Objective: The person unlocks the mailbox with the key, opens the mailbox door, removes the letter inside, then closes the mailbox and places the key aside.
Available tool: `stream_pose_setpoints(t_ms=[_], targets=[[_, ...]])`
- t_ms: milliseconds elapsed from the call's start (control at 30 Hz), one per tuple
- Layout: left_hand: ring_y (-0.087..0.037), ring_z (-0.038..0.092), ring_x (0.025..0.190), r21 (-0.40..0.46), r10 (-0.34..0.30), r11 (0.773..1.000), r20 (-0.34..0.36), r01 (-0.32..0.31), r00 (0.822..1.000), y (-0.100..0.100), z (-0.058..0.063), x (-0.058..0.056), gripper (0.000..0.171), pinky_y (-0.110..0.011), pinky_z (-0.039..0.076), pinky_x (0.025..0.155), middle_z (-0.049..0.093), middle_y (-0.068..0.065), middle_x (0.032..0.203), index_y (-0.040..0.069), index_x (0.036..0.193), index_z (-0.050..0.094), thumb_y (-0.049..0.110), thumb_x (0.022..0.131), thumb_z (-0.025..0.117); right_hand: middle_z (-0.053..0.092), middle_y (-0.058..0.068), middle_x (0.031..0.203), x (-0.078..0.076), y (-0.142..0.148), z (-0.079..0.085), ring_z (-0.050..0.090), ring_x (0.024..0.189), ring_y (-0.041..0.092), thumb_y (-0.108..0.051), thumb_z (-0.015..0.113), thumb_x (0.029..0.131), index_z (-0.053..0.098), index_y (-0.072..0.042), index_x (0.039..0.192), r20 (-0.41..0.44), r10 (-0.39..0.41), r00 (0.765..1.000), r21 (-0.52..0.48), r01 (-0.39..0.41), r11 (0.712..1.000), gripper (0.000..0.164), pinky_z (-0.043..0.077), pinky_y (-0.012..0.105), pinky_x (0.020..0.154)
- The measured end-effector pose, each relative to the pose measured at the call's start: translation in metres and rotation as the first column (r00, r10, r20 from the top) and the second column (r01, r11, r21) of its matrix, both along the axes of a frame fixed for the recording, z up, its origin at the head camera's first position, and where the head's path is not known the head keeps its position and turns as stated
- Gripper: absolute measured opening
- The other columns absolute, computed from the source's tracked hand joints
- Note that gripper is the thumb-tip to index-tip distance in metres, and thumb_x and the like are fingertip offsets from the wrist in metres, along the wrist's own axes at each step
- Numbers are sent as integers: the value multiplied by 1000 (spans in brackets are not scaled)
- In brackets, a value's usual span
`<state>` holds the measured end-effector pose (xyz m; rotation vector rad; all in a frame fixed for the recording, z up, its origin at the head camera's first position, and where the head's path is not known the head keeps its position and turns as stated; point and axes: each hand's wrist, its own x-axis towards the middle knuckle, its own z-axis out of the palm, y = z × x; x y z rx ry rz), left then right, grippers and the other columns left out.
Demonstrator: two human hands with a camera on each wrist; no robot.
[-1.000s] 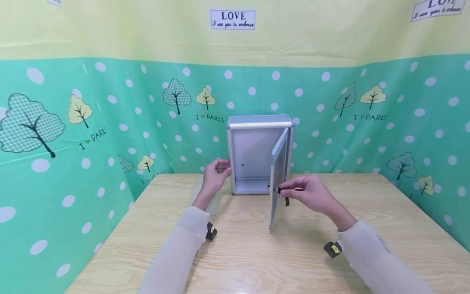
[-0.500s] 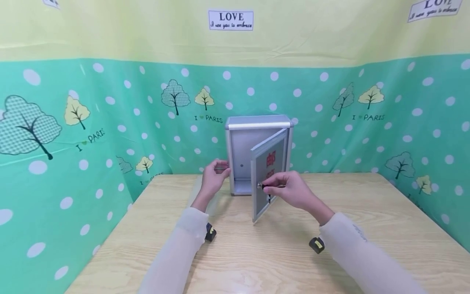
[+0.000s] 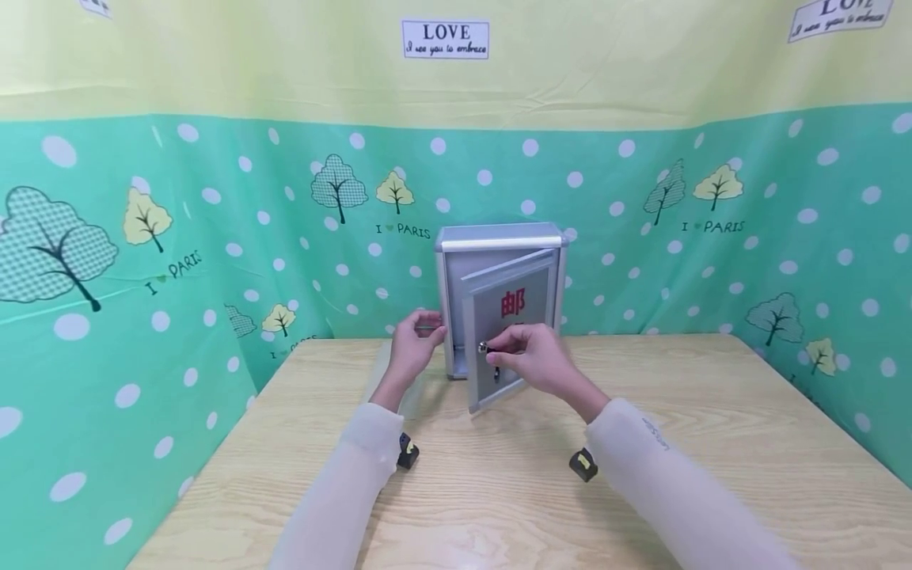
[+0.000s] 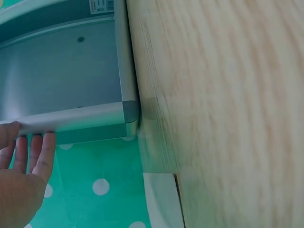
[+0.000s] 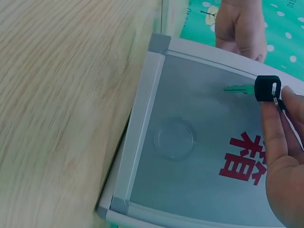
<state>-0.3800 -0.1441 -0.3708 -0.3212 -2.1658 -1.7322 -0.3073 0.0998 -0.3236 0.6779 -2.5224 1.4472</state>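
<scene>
A silver metal mailbox (image 3: 499, 234) stands upright at the back of the table, its hinged door (image 3: 530, 277) partly open and swung out on the right. Red characters mark the door. My left hand (image 3: 413, 348) holds the left edge of the mailbox, thumb at the front frame and fingers along the side in the left wrist view. At the lock (image 3: 483, 347), my right hand (image 3: 534, 356) pinches a key whose blade is hidden. A second key (image 5: 267, 89) with a black head hangs from the ring, overlapping the door in the right wrist view.
The wooden table (image 3: 470, 491) carries a thin pale sheet (image 3: 413, 404) beside the left wrist. A green and yellow patterned curtain (image 3: 613, 182) encloses the back and sides. A round clear disc (image 5: 175, 139) shows on the lower door face.
My right hand has moved left with the key, swinging the door partway toward the mailbox and bringing its red lettering into view. The left hand has stayed at the mailbox's left edge.
</scene>
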Motion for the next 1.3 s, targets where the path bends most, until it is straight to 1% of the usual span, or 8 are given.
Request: stream_pose_setpoints(t_ms=[267, 600, 767, 900, 1133, 1300], targets=[[-31, 70, 104, -1, 2, 1000, -4, -2, 1000, 0, 0, 0, 27, -31, 62, 83, 69, -16, 113, 1, 121, 67, 5, 95, 73, 76, 1, 93, -7, -17, 0, 69, 80, 16, -12, 84, 86, 79, -10, 103, 45, -58, 997, -22, 59, 998, 18, 60, 29, 69], [-31, 70, 105, -14, 7, 1000, -8, -7, 1000, 1, 0, 0, 26, -32, 62, 84, 69, -16, 113, 2, 121, 67, 6, 95, 73, 77, 2, 93, -13, -36, -1, 67, 76, 15, -14, 82, 88, 80, -10, 103, 12, -172, 985, -15, 172, 985, 15, 56, 28, 63], [-32, 70, 104, -9, 6, 1000, -23, -7, 1000, 1, 1, -1, 24, -31, 62, 84, 70, -16, 111, 1, 118, 67, 5, 95, 73, 77, 3, 92, -17, -44, -1, 67, 77, 15, -12, 82, 88, 80, -8, 103, 4, -186, 983, -32, 186, 982, 15, 56, 27, 63], [-32, 71, 103, -10, 17, 1000, -27, -17, 1000, 0, 1, -2, 23, -31, 63, 83, 70, -16, 110, 2, 116, 68, 4, 95, 73, 77, 4, 93, -20, -49, -2, 68, 78, 15, -10, 82, 88, 80, -8, 102, -24, -194, 981, -47, 193, 980, 15, 58, 27, 65], [-32, 70, 104, -25, 27, 999, -11, -27, 1000, 1, 1, -2, 23, -33, 62, 84, 70, -16, 112, 2, 117, 67, 5, 95, 73, 78, 6, 98, -26, -57, -8, 69, 79, 15, -9, 82, 88, 80, -8, 105, -56, -238, 970, -77, 233, 969, 17, 60, 26, 67], [-30, 70, 106, -31, 36, 999, 6, -36, 999, 3, 2, -1, 24, -34, 62, 85, 70, -13, 114, 5, 118, 67, 7, 95, 73, 78, 10, 101, -30, -61, -9, 71, 78, 16, -7, 81, 88, 79, -5, 106, -85, -252, 964, -88, 244, 966, 18, 61, 25, 67]])
